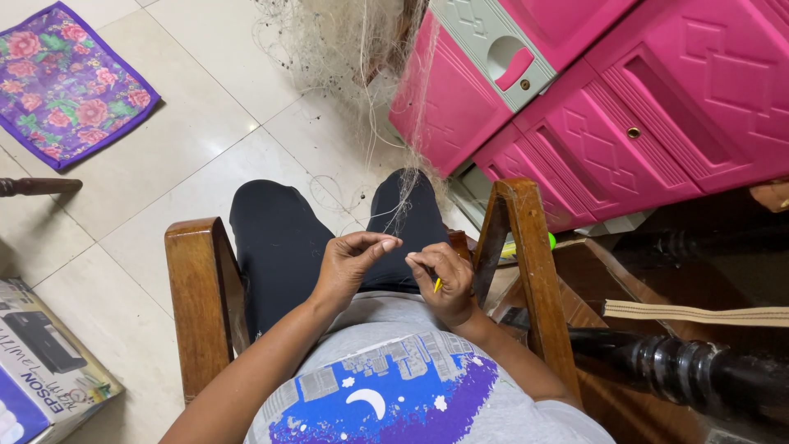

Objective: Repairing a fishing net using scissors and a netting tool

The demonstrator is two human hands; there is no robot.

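I sit in a wooden chair, my black-trousered legs stretched out below. My left hand (353, 261) pinches fine pale threads of a fishing net (362, 49) between thumb and fingers over my lap. My right hand (442, 279) sits just to its right, fingers closed on a thin yellow netting needle (437, 285) whose tip pokes out below the fingers. The net runs from my hands up across my right knee to a tangled heap on the floor beside a pink cabinet.
Wooden armrests (201, 288) stand on either side of my lap. A pink plastic cabinet (592, 107) fills the upper right. A floral purple mat (62, 82) lies on the tiled floor at upper left, a cardboard box (41, 362) at lower left. Dark turned wooden furniture (690, 370) stands at right.
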